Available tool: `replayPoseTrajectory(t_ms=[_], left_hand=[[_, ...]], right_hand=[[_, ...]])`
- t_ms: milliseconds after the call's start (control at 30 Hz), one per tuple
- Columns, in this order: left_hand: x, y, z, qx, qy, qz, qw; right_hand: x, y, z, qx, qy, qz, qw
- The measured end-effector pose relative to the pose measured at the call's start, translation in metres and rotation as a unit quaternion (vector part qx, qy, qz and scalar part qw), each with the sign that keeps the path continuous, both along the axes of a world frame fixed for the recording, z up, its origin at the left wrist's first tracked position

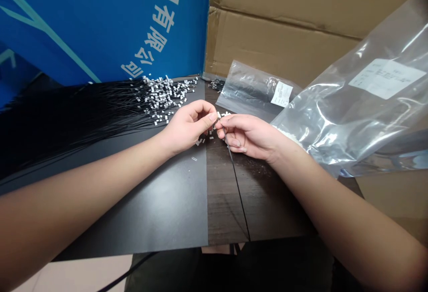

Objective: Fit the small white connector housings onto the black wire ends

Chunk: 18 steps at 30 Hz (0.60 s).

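A: Grip state?
B: Right grip [247, 137] pinched shut on a black wire [236, 183]; left grip [189, 127] pinched at its tip, contact unclear.
A: Wire?
B: Runs down across the bench [174, 211]; tagged wires [160, 102] lie left of it.

Bright, even indoor light, source not in view. Only soft, faint shadows under left hand [189, 127] and right hand [249, 137] on tabletop [174, 211]. Strong white glare streaks on large plastic bag [337, 118]; milder sheen on smaller bag [250, 87]. Pale sheen across tabletop's black surface. Black wires [67, 122] merge into one dark mass, single strands hard to separate. Small white tags [163, 100] slightly soft. Wide-angle stretching toward frame edges, left forearm [76, 185] drawn long. Corners darken, top right and bottom right.
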<state>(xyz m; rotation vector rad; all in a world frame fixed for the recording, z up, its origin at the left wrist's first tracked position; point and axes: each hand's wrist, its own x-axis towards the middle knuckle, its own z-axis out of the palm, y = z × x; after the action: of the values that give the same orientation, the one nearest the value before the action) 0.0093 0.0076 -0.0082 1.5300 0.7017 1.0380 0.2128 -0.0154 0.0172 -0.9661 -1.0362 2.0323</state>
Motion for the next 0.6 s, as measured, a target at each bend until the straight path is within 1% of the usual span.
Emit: replayPoseTrajectory(t_ms=[100, 200, 267, 333, 367, 400, 433, 533, 600], left_hand=[[0.0, 0.0, 0.001, 0.0, 0.008, 0.023, 1.0], [0.0, -0.001, 0.002, -0.005, 0.019, 0.039, 0.999], [0.001, -0.002, 0.004, -0.012, 0.032, 0.049, 0.998], [0.001, -0.002, 0.005, -0.016, 0.045, 0.061, 0.997], [0.001, -0.002, 0.005, -0.017, 0.05, 0.068, 0.996], [0.001, -0.002, 0.005, -0.017, 0.054, 0.074, 0.996], [0.001, -0.002, 0.006, -0.017, 0.057, 0.077, 0.995], [0.002, -0.003, 0.007, -0.014, 0.066, 0.079, 0.995], [0.003, -0.004, 0.007, -0.007, 0.074, 0.08, 0.994]], right_hand=[[0.0, -0.001, -0.001, 0.023, -0.013, -0.028, 0.999], [-0.002, -0.004, 0.001, 0.063, -0.067, -0.068, 0.994], [-0.004, -0.007, 0.001, 0.102, -0.114, -0.094, 0.984], [-0.006, -0.01, 0.001, 0.152, -0.171, -0.112, 0.967], [-0.007, -0.011, 0.001, 0.182, -0.208, -0.119, 0.954], [-0.008, -0.013, 0.0, 0.216, -0.252, -0.128, 0.935], [-0.009, -0.014, 0.0, 0.255, -0.299, -0.135, 0.91], [-0.008, -0.017, -0.001, 0.371, -0.415, -0.145, 0.818], [-0.008, -0.019, -0.001, 0.426, -0.463, -0.136, 0.765]])
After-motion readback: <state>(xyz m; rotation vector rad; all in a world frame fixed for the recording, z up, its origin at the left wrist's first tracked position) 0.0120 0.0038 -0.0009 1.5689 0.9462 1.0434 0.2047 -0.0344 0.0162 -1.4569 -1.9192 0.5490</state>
